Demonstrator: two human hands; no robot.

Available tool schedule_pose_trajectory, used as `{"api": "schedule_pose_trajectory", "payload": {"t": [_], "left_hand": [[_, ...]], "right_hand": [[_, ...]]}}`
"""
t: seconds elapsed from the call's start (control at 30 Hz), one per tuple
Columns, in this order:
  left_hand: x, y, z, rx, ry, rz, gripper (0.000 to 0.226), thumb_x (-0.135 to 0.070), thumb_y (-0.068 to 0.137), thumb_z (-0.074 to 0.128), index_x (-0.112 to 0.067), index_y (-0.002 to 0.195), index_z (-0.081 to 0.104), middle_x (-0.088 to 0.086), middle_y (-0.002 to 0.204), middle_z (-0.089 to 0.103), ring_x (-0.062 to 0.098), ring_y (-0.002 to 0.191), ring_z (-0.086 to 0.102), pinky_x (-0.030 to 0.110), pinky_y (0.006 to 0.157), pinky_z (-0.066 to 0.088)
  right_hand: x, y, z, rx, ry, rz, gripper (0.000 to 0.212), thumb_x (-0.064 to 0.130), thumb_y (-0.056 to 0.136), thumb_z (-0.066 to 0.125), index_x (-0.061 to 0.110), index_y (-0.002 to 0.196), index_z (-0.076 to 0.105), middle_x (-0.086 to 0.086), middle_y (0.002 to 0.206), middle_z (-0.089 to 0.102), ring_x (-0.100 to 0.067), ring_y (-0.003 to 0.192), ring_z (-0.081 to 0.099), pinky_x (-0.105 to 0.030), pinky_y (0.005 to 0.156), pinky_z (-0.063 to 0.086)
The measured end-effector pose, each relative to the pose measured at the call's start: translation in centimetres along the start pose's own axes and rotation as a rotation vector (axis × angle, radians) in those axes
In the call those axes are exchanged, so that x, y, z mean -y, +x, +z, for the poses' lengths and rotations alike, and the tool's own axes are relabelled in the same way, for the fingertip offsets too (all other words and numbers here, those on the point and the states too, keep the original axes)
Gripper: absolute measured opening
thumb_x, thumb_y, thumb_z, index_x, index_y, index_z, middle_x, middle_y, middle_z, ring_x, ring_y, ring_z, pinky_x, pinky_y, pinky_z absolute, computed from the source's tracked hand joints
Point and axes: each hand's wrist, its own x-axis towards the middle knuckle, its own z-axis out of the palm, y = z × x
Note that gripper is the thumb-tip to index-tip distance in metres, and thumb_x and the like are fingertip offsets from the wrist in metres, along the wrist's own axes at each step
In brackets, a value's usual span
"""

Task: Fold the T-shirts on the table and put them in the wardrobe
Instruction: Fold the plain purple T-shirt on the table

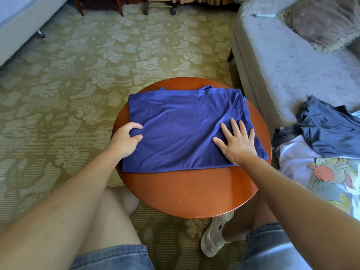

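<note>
A blue T-shirt [181, 129] lies partly folded into a rough rectangle on the round red-brown table [194, 191]. My left hand [125, 140] pinches the shirt's left edge between curled fingers and thumb. My right hand [236, 142] lies flat with spread fingers on the shirt's right side, pressing it down. To the right, a dark grey-blue T-shirt [329, 129] lies crumpled on top of a white T-shirt with a cartoon print [319, 176].
A grey sofa [288, 61] with a brown cushion [327, 22] stands to the right of the table. Patterned carpet [78, 84] covers the floor. A bed corner [17, 26] is at the far left, and furniture legs [120, 6] stand at the back.
</note>
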Motion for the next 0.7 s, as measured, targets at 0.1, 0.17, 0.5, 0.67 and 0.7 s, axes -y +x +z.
{"api": "schedule_pose_trajectory", "payload": {"t": [0.1,0.17,0.5,0.67,0.7], "left_hand": [[0.5,-0.2,-0.7,0.008,-0.034,-0.019,0.021,-0.013,0.089,0.069,-0.025,0.107,0.068,0.001,0.13,0.059,0.022,0.12,0.054,0.034,0.099,0.045],[0.5,-0.6,-1.4,0.025,-0.072,-0.03,0.023,-0.013,0.089,0.069,-0.021,0.111,0.069,0.001,0.133,0.058,0.022,0.124,0.052,0.034,0.102,0.044],[-5.8,-1.4,-4.8,0.104,-0.116,0.013,0.051,-0.008,0.09,0.065,-0.022,0.138,0.053,0.001,0.147,0.046,0.017,0.133,0.044,0.032,0.113,0.034],[-12.6,-1.7,-2.8,0.141,0.012,0.109,0.059,-0.011,0.094,0.06,-0.016,0.149,0.039,0.004,0.147,0.046,0.018,0.127,0.05,0.027,0.106,0.037],[-14.1,-1.9,-1.9,0.131,0.08,0.145,0.06,-0.012,0.095,0.059,-0.015,0.15,0.036,0.004,0.151,0.042,0.019,0.132,0.046,0.027,0.108,0.035]], "right_hand": [[-0.1,-0.3,-0.3,0.024,0.02,-0.004,0.071,0.07,0.092,0.02,0.037,0.154,0.009,0.0,0.164,-0.003,-0.026,0.15,-0.008,-0.055,0.118,-0.007],[0.0,-1.2,-0.2,-0.063,0.033,-0.004,0.065,0.063,0.096,0.028,0.033,0.154,0.019,-0.003,0.163,0.004,-0.027,0.15,-0.002,-0.054,0.117,-0.005],[-0.2,-4.3,-1.1,-0.422,0.371,-0.049,0.032,0.018,0.096,0.054,0.004,0.123,0.064,-0.013,0.125,0.065,-0.041,0.113,0.056,-0.049,0.093,0.044],[-1.3,-5.1,-2.6,-0.199,0.874,0.165,0.038,0.029,0.103,0.042,0.007,0.129,0.058,-0.011,0.127,0.063,-0.034,0.119,0.055,-0.037,0.099,0.039],[-1.9,-5.0,-2.9,-0.15,1.005,0.208,0.04,0.035,0.104,0.038,0.008,0.125,0.059,-0.01,0.121,0.065,-0.031,0.109,0.06,-0.037,0.094,0.042]]}}
